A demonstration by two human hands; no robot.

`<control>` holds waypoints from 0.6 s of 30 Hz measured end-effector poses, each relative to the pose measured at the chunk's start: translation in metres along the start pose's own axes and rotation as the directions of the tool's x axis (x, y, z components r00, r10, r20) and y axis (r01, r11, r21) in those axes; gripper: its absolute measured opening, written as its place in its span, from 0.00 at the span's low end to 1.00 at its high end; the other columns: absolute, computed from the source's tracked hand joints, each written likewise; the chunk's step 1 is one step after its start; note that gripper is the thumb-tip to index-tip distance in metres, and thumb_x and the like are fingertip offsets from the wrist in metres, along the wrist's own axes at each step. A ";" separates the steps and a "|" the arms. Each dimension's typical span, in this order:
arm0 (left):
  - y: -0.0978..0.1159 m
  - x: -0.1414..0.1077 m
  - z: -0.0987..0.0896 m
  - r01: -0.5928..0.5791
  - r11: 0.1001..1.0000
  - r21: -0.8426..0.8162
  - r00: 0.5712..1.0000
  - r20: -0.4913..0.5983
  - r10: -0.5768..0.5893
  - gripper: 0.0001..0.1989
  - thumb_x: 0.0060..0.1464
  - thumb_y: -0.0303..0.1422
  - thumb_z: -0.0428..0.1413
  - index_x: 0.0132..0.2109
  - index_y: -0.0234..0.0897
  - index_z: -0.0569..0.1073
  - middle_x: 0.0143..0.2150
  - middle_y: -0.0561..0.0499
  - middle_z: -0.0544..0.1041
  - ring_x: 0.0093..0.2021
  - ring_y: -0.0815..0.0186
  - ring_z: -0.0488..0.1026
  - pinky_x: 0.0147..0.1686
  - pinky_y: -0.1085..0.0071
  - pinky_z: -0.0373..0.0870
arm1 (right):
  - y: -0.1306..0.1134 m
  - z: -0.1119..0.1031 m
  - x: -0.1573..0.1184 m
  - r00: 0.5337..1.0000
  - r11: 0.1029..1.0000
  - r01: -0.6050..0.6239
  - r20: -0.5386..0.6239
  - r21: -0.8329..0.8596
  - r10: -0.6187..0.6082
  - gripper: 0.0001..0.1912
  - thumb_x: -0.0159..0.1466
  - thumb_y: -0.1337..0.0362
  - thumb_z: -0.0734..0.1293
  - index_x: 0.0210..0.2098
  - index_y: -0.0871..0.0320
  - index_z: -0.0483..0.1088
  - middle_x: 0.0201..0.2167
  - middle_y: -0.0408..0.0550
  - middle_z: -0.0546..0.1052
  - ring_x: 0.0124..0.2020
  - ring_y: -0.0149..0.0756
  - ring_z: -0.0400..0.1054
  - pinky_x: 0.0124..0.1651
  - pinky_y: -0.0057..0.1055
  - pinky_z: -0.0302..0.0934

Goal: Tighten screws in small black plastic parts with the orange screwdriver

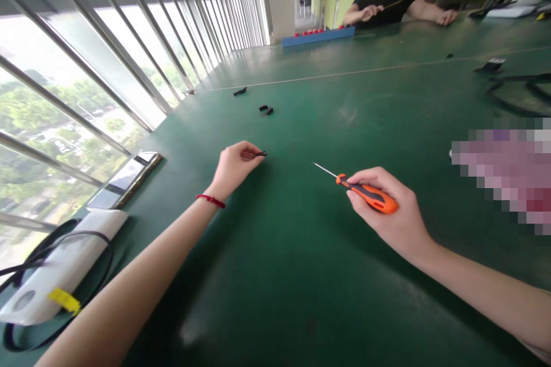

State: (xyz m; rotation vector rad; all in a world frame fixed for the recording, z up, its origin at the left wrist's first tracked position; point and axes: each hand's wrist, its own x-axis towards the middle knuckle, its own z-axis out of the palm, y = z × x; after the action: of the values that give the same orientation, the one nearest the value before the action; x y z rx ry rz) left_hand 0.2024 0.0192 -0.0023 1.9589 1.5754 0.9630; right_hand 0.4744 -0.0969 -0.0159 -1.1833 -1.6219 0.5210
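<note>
My right hand (387,206) is closed around a screwdriver (372,197) with an orange and dark grey handle. Its thin metal shaft points up and left, apart from my left hand. A red bracelet circles the wrist of my left hand (236,165), whose thumb and fingers pinch a small dark piece (259,154). Most of that piece is hidden by the fingers, so its kind does not show. Beyond the left hand, small black parts (266,109) lie on the green table (284,275), with another black part (240,91) farther back.
A white power strip (64,269) with black cables lies at left, near a phone-like slab (127,180) by the metal railing (142,40). A blue rack (318,37) with red pieces stands at the far edge. A person (387,0) sits opposite. Black cables (512,97) lie at right.
</note>
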 end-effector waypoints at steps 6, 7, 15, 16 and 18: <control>0.050 -0.001 0.061 -0.281 0.959 0.023 0.945 0.182 0.273 0.07 0.50 0.29 0.56 0.37 0.35 0.77 0.36 0.50 0.79 0.34 0.67 0.74 0.37 0.72 0.72 | -0.003 -0.005 -0.001 0.988 0.994 0.089 -0.121 -0.061 -0.096 0.06 0.57 0.69 0.66 0.34 0.54 0.67 0.30 0.42 0.75 0.29 0.31 0.70 0.31 0.26 0.65; 0.053 -0.002 0.067 -0.310 0.950 0.037 0.937 0.181 0.298 0.07 0.50 0.29 0.56 0.37 0.36 0.77 0.36 0.50 0.79 0.34 0.67 0.74 0.37 0.72 0.72 | -0.004 -0.005 -0.001 0.986 0.993 0.090 -0.137 -0.069 -0.099 0.06 0.57 0.69 0.66 0.34 0.54 0.67 0.30 0.42 0.75 0.28 0.31 0.70 0.31 0.27 0.65; 0.051 -0.013 0.079 -0.399 0.916 0.040 0.911 0.134 0.391 0.08 0.52 0.26 0.55 0.38 0.37 0.77 0.36 0.50 0.77 0.34 0.68 0.73 0.37 0.72 0.71 | -0.005 -0.007 -0.001 0.988 0.993 0.055 -0.136 -0.101 -0.069 0.04 0.58 0.68 0.65 0.31 0.52 0.66 0.27 0.43 0.74 0.26 0.33 0.69 0.27 0.29 0.64; 0.051 -0.014 0.079 -0.399 0.916 0.038 0.911 0.132 0.391 0.08 0.52 0.26 0.54 0.38 0.37 0.77 0.36 0.50 0.77 0.34 0.69 0.73 0.37 0.72 0.71 | -0.005 -0.007 -0.001 0.988 0.993 0.053 -0.137 -0.101 -0.066 0.04 0.58 0.68 0.65 0.31 0.52 0.66 0.27 0.43 0.74 0.25 0.32 0.68 0.27 0.29 0.64; 0.051 -0.015 0.078 -0.398 0.917 0.039 0.911 0.133 0.390 0.08 0.52 0.26 0.54 0.38 0.37 0.77 0.36 0.51 0.77 0.34 0.69 0.73 0.37 0.72 0.71 | -0.004 -0.007 -0.001 0.989 0.994 0.046 -0.135 -0.095 -0.059 0.04 0.58 0.68 0.65 0.31 0.53 0.66 0.27 0.42 0.74 0.25 0.32 0.68 0.27 0.29 0.63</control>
State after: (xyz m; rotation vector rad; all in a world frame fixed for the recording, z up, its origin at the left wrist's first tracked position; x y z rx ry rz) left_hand 0.2924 -0.0015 -0.0208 2.3914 1.1780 0.9239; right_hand 0.4791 -0.1007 -0.0100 -1.2141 -1.5674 0.3266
